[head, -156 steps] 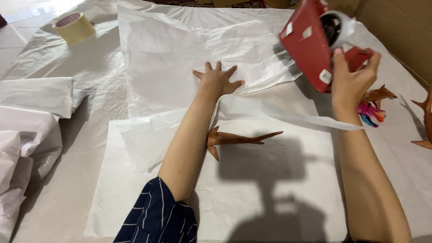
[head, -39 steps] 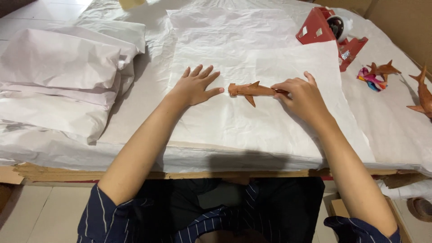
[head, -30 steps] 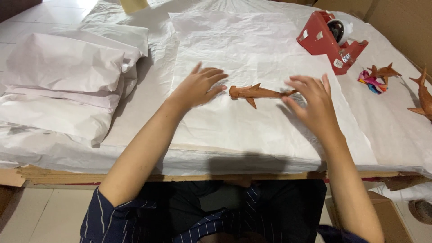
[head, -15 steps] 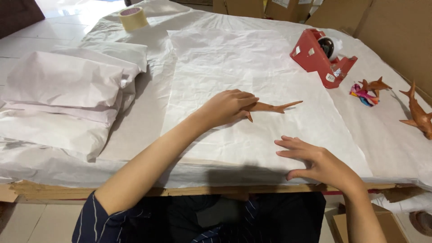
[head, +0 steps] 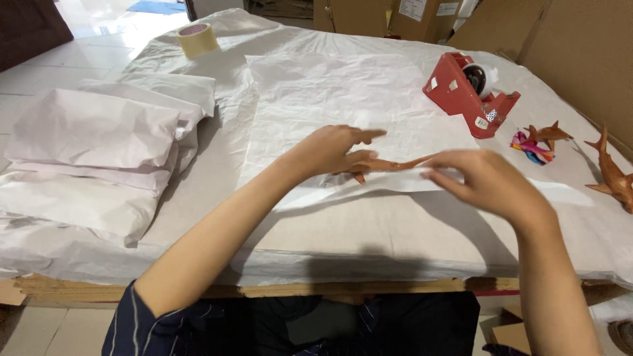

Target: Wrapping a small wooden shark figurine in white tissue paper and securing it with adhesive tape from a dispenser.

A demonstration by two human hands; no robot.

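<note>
- Since half a second back, the right hand (head: 491, 184) had come up off the near edge and lifted the white wrapping paper (head: 330, 99) with it, so the sheet's front edge was folding up toward the toy.
- That big paper sheet lay flat across the paper-covered table (head: 395, 231); to me, keeping the fold tight against the figure was the trick, since loose paper would bunch.
- Stack of folded paper bundles (head: 92, 151) sat well off to the left.
- Red tape dispenser (head: 468, 92) stood at the far right, within reach.
- Left hand (head: 330, 150) rested on the small brown wooden shark figure (head: 389, 165), fingers mostly straight, pinning it rather than gripping it; good call, it stops it sliding.
- Right hand looked loosely curled on the paper edge, though blur hid the pinch.
- Another brown wooden shark (head: 613, 175) waited at the right edge, with a smaller figure (head: 547, 134) on a colourful bit nearby.
- Roll of tape (head: 198, 39) sat far back.
</note>
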